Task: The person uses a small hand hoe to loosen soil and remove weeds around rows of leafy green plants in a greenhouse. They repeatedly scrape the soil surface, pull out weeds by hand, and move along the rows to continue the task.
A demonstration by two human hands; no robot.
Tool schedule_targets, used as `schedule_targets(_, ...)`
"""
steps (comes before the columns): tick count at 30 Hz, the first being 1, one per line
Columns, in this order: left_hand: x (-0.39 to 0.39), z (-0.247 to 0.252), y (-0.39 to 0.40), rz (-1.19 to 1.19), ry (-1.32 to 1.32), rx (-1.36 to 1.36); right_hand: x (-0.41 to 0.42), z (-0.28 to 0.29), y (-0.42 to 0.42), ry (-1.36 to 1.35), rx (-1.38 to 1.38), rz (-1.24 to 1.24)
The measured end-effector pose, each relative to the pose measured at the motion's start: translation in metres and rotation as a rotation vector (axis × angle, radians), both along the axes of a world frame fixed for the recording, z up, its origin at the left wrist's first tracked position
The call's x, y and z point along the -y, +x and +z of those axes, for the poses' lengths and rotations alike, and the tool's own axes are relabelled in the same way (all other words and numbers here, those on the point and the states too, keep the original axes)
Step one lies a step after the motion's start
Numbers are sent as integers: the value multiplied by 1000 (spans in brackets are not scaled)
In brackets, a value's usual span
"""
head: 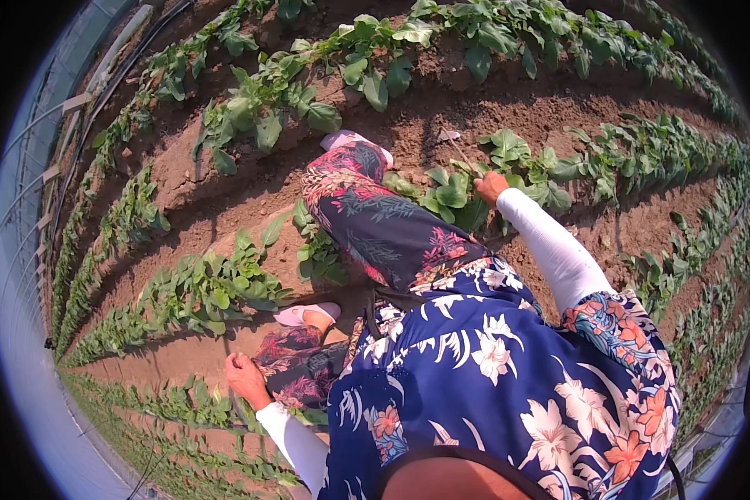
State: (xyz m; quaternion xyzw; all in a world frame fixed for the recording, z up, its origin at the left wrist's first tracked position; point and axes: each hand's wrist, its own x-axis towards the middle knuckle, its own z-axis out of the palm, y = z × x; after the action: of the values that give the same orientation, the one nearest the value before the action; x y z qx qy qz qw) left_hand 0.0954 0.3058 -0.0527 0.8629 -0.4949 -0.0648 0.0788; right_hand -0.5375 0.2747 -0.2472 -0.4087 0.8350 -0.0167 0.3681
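My right hand (491, 187) grips the thin handle of a small hand hoe (457, 149), its metal blade at the soil between two planted rows. Close beside that hand, broad leaves of green crop plants (451, 190) grow in a row, and some cover part of the handle's surroundings. My left hand (246, 379) is held low near my bent knee with its fingers curled in. Nothing shows in it.
My pink shoes (306, 313) stand on the brown soil (406, 140) on either side of a plant row. More leafy rows (187, 290) run along both sides. Curved poles and pale sheeting (28, 181) of a greenhouse line the left edge.
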Motion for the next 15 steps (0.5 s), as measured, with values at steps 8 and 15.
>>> schedule_targets(8, -4, 9, -4, 39, -132, -42, 39, 63, 6, -312, -63, -35)
schedule_targets(15, 22, 13, -10, 25, -341, -381, 128, 226, 74, -701, 77, 264)
